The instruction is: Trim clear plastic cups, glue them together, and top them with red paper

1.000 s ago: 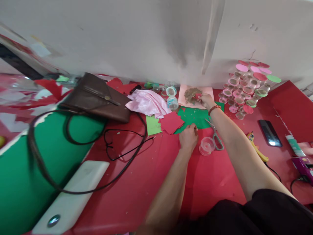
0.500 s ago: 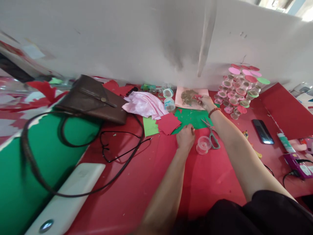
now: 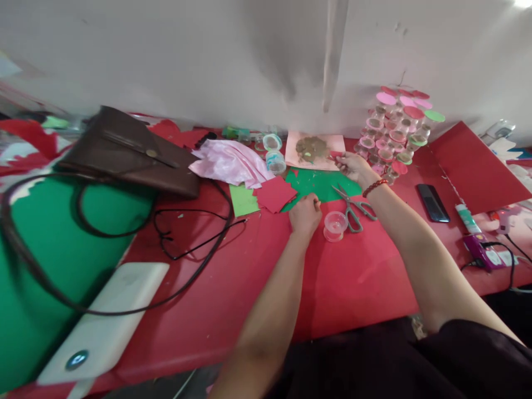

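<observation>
My right hand (image 3: pixel 350 165) pinches a small red piece (image 3: pixel 334 154) at the right edge of a pale pink sheet (image 3: pixel 294 158), which carries a brown, mud-like smear (image 3: pixel 312 148). Closed on the red table, my left hand (image 3: pixel 306 214) rests by a stack of red paper squares (image 3: pixel 275 194); whatever its fingers may hold is hidden. Between my hands lie a green sheet (image 3: pixel 313 180) and grey-handled scissors (image 3: pixel 353 213), blades slightly apart. A clear plastic cup (image 3: pixel 334 226) stands just right of my left hand.
To the left are a brown bag (image 3: pixel 137 152) with a long strap, eyeglasses (image 3: pixel 166 238), a white oblong device (image 3: pixel 108 318) and pink cloth (image 3: pixel 235 162). Rightward stand stacked clear cups with coloured discs (image 3: pixel 393 136), a phone (image 3: pixel 433 203) and a purple power strip (image 3: pixel 477 252). A wall rises behind.
My view has shifted, so most things sit farther left and higher. My right hand has drawn slightly rightward from the brown smear, still pinching the red piece. The left hand stays closed on the table.
</observation>
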Available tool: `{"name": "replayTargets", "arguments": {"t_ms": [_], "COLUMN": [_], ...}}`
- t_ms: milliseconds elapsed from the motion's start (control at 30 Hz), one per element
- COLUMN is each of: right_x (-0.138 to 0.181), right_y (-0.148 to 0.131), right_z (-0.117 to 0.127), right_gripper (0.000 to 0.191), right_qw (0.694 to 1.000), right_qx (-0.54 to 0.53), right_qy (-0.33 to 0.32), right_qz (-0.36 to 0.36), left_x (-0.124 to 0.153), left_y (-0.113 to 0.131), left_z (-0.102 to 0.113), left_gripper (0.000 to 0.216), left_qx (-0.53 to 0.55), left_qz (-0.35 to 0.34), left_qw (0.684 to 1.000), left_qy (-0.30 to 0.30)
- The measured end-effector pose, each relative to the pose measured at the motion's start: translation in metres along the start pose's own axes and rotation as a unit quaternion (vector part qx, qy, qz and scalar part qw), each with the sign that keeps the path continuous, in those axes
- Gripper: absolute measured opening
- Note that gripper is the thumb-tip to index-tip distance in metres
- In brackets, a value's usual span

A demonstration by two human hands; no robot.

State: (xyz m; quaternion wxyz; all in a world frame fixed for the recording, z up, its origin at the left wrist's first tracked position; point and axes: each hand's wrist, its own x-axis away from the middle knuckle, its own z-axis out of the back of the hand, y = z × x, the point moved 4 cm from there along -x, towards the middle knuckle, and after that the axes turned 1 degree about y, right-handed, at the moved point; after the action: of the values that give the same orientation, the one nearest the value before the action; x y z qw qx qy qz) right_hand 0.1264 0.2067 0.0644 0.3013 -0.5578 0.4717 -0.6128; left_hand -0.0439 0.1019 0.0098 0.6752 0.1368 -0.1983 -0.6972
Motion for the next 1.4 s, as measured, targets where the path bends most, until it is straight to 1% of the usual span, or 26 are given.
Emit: {"name": "replayTargets", "arguments": {"t_ms": [67,200,267,367,467,533,667,800,900,967,1033,1100,1167,1267,1333,1400], "right_x": [0.018,0.054,0.073,0.098,0.116,0.124,0.133,0.137,0.137,0.138,0.139,0.141,0.146,0.153,0.157,0.158], "right_y": [0.003,0.010,0.015,0.024,0.033,0.036,0.035,0.031,0.028,0.025,0.021,0.016,0.011,0.006,0.005,0.004], "right_z": [0.010,0.028,0.035,0.043,0.045,0.045,0.040,0.035,0.032,0.031,0.029,0.025,0.020,0.012,0.008,0.007], "right_gripper": [0.033,0.029,0.025,0.022,0.019,0.017,0.016,0.016,0.012,0.010,0.012,0.015,0.018,0.023,0.025,0.027], "right_qw": [1.000,0.997,0.996,0.993,0.989,0.984,0.970,0.952,0.935,0.919,0.894,0.858,0.812,0.752,0.725,0.709], "right_qx": [-0.001,0.017,0.025,0.039,0.077,0.116,0.190,0.251,0.300,0.348,0.407,0.470,0.529,0.589,0.614,0.629], "right_qy": [-0.019,-0.075,-0.090,-0.109,-0.125,-0.131,-0.151,-0.160,-0.160,-0.150,-0.134,-0.121,-0.116,-0.119,-0.121,-0.120], "right_qz": [-0.008,0.003,0.005,-0.003,-0.017,-0.012,0.033,0.072,0.095,0.108,0.129,0.168,0.217,0.272,0.287,0.295], "left_x": [-0.001,-0.003,-0.004,-0.005,-0.005,-0.006,-0.009,-0.011,-0.011,-0.010,-0.009,-0.008,-0.007,-0.006,-0.006,-0.005], "left_y": [-0.001,-0.002,-0.003,-0.003,-0.004,-0.005,-0.008,-0.010,-0.009,-0.008,-0.008,-0.007,-0.007,-0.007,-0.006,-0.006], "left_z": [-0.001,-0.003,-0.004,-0.004,-0.004,-0.004,-0.008,-0.012,-0.011,-0.010,-0.009,-0.008,-0.007,-0.007,-0.006,-0.005], "left_gripper": [0.021,0.020,0.019,0.017,0.014,0.012,0.007,0.006,0.006,0.006,0.007,0.009,0.011,0.013,0.014,0.015], "left_qx": [0.003,0.015,0.019,0.032,0.050,0.062,0.088,0.099,0.094,0.091,0.083,0.074,0.068,0.066,0.061,0.054], "left_qz": [-0.002,-0.011,-0.014,-0.014,-0.022,-0.031,-0.037,-0.042,-0.041,-0.040,-0.039,-0.038,-0.038,-0.040,-0.042,-0.042], "left_qw": [1.000,1.000,0.999,0.999,0.997,0.996,0.993,0.991,0.991,0.992,0.993,0.995,0.995,0.996,0.996,0.996], "left_qy": [0.007,0.023,0.031,0.038,0.047,0.059,0.073,0.082,0.082,0.077,0.070,0.063,0.058,0.052,0.051,0.049]}}
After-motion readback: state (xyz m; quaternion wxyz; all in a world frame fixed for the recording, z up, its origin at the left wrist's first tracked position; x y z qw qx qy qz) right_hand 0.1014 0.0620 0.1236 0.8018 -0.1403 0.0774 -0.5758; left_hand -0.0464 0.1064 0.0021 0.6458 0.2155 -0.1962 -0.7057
